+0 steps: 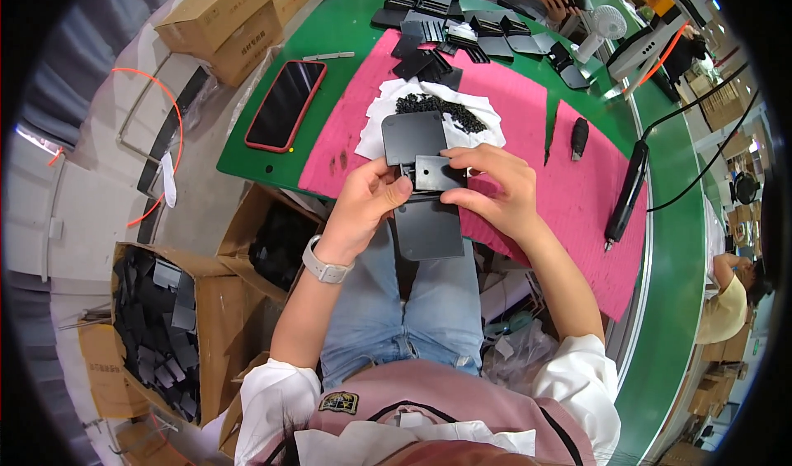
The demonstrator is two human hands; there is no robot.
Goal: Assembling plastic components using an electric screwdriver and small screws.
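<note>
Head view looks down on a person seated at the edge of a green table [346,29], both hands raised over the lap and working on a black hinged plastic assembly [421,181]. This piece sits between the two hands, just in front of the pink mat [577,202] that covers the table edge, with its upper flat panel standing toward the mat and its lower panel hanging down over the jeans. Left hand [367,202] has its fingers curled closed on the left side of the assembly, thumb pressed against the small middle plate near the hinge. Right hand [495,190] pinches the same middle plate from the right, fingers bent over its top edge and thumb under it. To do this well, I judge that the left hand should act as the steady clamp while the right hand does the fine aligning, keeping the middle plate square to the hinge line so it seats without skew. Pressure looks best placed close to the hinge, not out on the thin panels, which would likely flex. A heap of small black parts [441,111] on white paper lies just beyond, a phone in a red case [286,103] to the left, and an electric screwdriver [627,194] on the mat to the right
</note>
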